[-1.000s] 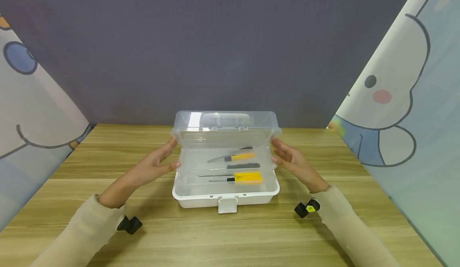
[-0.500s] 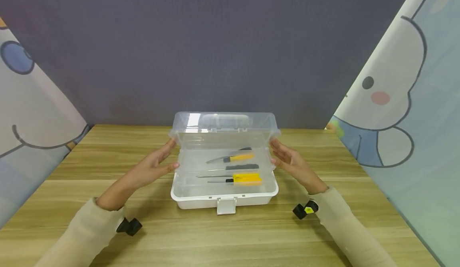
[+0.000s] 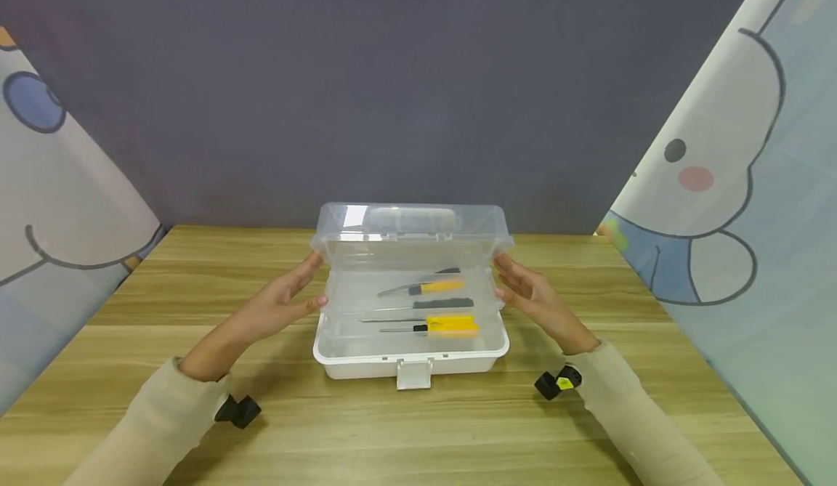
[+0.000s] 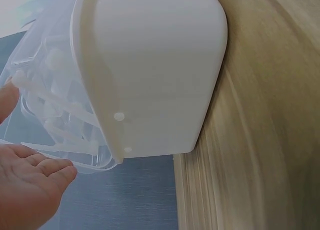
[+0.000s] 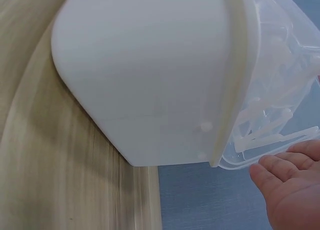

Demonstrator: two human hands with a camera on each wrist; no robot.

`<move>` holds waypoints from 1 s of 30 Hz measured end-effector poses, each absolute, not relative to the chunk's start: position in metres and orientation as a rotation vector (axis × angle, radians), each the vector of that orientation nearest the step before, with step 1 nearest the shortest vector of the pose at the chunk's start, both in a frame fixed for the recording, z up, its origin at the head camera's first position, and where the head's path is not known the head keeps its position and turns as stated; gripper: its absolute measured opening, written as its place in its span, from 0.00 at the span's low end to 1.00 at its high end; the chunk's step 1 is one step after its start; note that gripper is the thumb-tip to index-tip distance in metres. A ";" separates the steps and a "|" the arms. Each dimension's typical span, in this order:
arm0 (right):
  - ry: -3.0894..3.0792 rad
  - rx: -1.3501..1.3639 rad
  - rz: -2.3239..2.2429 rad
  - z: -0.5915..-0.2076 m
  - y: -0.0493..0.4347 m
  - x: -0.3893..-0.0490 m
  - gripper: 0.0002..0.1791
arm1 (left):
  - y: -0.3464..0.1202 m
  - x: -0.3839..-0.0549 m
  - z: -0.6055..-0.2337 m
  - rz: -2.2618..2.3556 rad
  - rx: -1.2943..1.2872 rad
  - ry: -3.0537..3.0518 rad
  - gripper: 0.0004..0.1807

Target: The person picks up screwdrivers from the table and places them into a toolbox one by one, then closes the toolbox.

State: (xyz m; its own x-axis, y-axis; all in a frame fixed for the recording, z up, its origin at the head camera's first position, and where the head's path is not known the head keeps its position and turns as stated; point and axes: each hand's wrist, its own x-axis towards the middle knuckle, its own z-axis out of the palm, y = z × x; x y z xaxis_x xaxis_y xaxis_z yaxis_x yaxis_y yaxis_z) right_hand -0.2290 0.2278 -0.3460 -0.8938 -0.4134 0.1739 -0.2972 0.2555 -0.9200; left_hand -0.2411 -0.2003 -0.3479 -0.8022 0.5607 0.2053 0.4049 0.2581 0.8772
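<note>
A white toolbox (image 3: 353, 370) stands on the table with its clear lid (image 3: 418, 217) raised and leaning back. Screwdrivers with yellow handles (image 3: 451, 328), an orange-handled one (image 3: 441, 285) and dark-handled tools (image 3: 445, 303) lie in its translucent tray (image 3: 366, 282). At the left side, my left hand (image 3: 277, 308) has its thumb against the tray's edge and its straight fingers by the lid's rear corner. My right hand (image 3: 539, 304) mirrors this at the right side. Both wrist views show the fingers extended beside the clear plastic, and the fingertips' exact contact is partly hidden.
The wooden table (image 3: 418, 435) runs back to a dark grey partition (image 3: 418, 94). Cartoon-printed panels flank it at left (image 3: 65, 203) and right (image 3: 706, 144). A white latch (image 3: 414, 375) hangs at the toolbox's front.
</note>
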 end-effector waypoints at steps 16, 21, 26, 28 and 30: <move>2.402 -0.694 -1.718 -0.342 0.231 -0.230 0.36 | -0.200 -0.243 -0.347 1.574 0.944 2.381 0.42; 2.397 -0.669 -1.709 -0.341 0.232 -0.229 0.36 | -0.199 -0.242 -0.347 1.570 0.948 2.378 0.42; 2.394 -0.662 -1.704 -0.340 0.232 -0.228 0.36 | -0.199 -0.240 -0.346 1.552 0.946 2.374 0.42; 2.399 -0.671 -1.697 -0.341 0.232 -0.228 0.37 | -0.200 -0.239 -0.346 1.543 0.910 2.365 0.42; 2.404 -0.689 -1.686 -0.343 0.232 -0.228 0.37 | -0.202 -0.237 -0.346 1.534 0.870 2.355 0.43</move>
